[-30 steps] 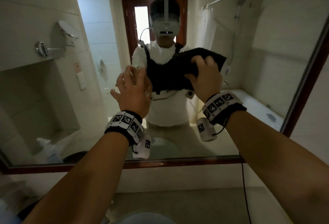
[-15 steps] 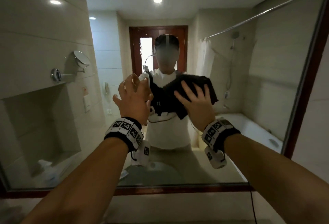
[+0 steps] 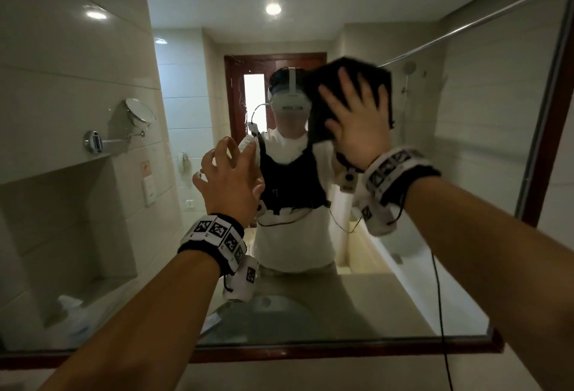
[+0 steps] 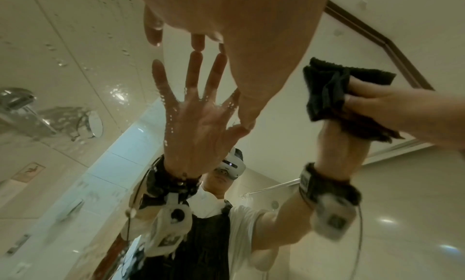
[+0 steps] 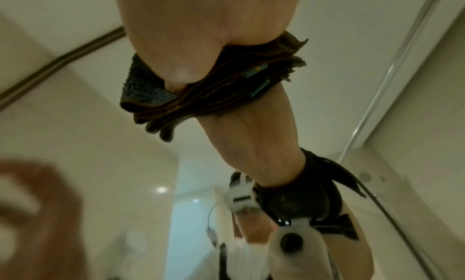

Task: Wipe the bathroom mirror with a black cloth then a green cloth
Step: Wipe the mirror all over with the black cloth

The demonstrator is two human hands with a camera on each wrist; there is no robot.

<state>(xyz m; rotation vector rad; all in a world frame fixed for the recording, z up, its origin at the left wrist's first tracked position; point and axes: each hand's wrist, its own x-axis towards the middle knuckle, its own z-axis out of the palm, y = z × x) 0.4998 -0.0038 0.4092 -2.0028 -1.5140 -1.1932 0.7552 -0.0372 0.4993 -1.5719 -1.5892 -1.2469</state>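
The big wall mirror (image 3: 484,148) fills the head view. High on the glass, right of centre, my right hand (image 3: 360,129) presses a folded black cloth (image 3: 351,67) flat against it, fingers spread and straight. The right wrist view shows the cloth (image 5: 214,89) folded in layers under my palm (image 5: 201,25). My left hand (image 3: 230,182) is lower and to the left, holding nothing. Its spread fingertips (image 4: 197,43) touch the glass. Water drops (image 4: 113,91) dot the mirror on the left. The cloth (image 4: 324,93) also shows in the left wrist view. No green cloth is in view.
A dark wooden frame (image 3: 341,351) runs along the mirror's bottom and right side. Below it lies a pale counter (image 3: 310,378). A black cable (image 3: 439,297) hangs from my right wrist. The reflection shows a person, a basin and a round wall-mounted mirror (image 3: 139,114).
My right hand has slid the black cloth up and to the right on the glass, its fingers going from curled to flat. The left hand has stayed about where it was.
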